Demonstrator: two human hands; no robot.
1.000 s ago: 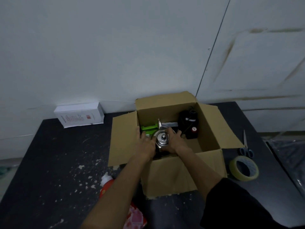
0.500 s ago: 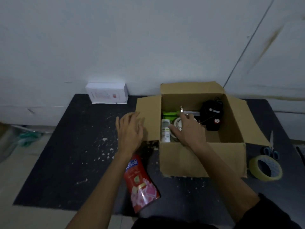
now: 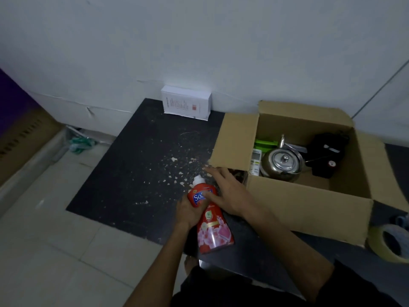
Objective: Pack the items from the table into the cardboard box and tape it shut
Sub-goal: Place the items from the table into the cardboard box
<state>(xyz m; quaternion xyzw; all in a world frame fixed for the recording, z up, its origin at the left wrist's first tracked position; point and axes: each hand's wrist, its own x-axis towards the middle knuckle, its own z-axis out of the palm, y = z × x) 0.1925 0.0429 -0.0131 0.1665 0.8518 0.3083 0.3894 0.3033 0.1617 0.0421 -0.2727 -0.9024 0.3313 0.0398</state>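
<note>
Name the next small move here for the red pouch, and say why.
Probably lift the red pouch off the table and carry it to the box. The left hand already grips its neck, and the right hand touches its top with a fingertip. The box stands open, with bare floor showing in front of the kettle and the black item.

Matt brown cardboard box [image 3: 309, 202], shiny metal kettle [image 3: 282, 166], glossy red plastic pouch [image 3: 212, 227], speckled dark tabletop [image 3: 137, 173]
</note>
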